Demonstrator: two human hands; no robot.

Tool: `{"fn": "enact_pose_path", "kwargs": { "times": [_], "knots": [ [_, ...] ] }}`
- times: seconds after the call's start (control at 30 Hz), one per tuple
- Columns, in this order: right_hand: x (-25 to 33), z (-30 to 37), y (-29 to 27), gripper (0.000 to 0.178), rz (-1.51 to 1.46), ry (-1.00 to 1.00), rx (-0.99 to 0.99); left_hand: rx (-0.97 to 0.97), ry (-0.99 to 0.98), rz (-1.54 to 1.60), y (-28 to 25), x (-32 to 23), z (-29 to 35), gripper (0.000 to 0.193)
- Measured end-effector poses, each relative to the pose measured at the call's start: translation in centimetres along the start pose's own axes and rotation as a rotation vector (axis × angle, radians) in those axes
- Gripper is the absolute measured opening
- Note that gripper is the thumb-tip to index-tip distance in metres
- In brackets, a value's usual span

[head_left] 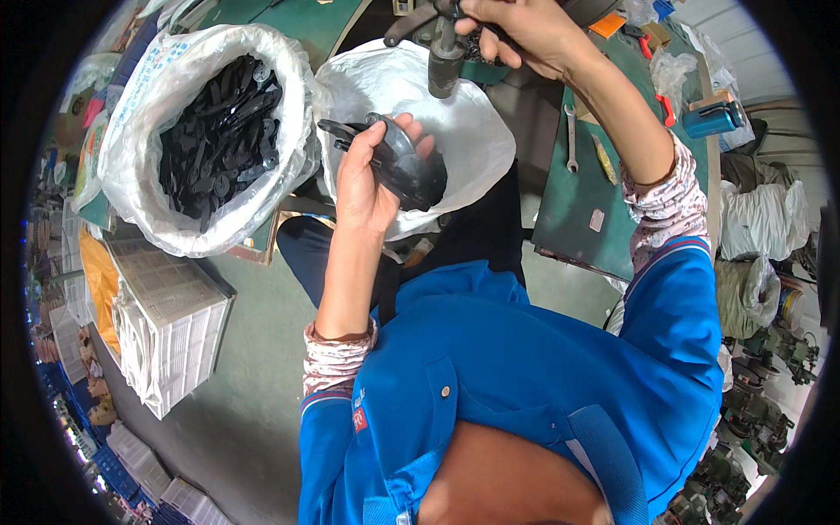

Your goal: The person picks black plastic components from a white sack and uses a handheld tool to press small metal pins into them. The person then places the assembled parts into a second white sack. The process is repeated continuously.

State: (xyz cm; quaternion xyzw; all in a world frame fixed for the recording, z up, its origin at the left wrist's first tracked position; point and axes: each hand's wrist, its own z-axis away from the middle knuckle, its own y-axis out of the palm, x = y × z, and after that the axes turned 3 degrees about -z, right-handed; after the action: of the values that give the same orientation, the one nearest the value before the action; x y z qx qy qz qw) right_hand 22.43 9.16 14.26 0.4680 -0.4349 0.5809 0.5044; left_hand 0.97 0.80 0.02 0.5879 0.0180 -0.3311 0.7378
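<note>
My left hand [360, 188] is closed around several flat black plastic parts [401, 166] with rounded ends. It holds them over the mouth of a white woven sack [477, 144], where more dark pieces lie partly hidden behind the hand. At the upper edge, my right hand [534, 39] has curled fingers at the dark lever handle [411, 26] of a hand press. The press's metal ram [446, 66] points down above the sack, just beyond my left hand. To the left stands a plastic-lined sack [131, 144] filled with similar black plastic parts [219, 140].
On the green bench [560, 206] at right lie a wrench [572, 140], a yellowish slim tool [604, 159] and a blue cylindrical object [710, 120]. A white plastic crate [184, 324] stands on the floor at left. Machines [757, 420] line the far right.
</note>
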Motion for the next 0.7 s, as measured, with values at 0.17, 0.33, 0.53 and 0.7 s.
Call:
{"fn": "enact_pose_path", "kwargs": {
  "times": [0.17,0.33,0.53,0.7],
  "knots": [
    [-5.2,4.7,0.9,0.039,0.076,-0.043,0.022,-0.002,0.111,0.097,0.2,-0.2,-0.5,0.013],
    [-12.9,9.1,5.5,0.069,0.237,-0.033,0.235,-0.026,0.191,0.081,-0.1,0.9,-1.1,0.020],
    [-13.5,11.5,7.9,0.067,0.285,-0.086,0.116,-0.054,0.164,0.004,0.6,1.0,-0.3,0.017],
    [-14.4,12.2,6.5,0.039,0.314,-0.211,0.009,-0.012,0.175,0.049,-1.1,0.5,-0.6,0.014]
  ]
}}
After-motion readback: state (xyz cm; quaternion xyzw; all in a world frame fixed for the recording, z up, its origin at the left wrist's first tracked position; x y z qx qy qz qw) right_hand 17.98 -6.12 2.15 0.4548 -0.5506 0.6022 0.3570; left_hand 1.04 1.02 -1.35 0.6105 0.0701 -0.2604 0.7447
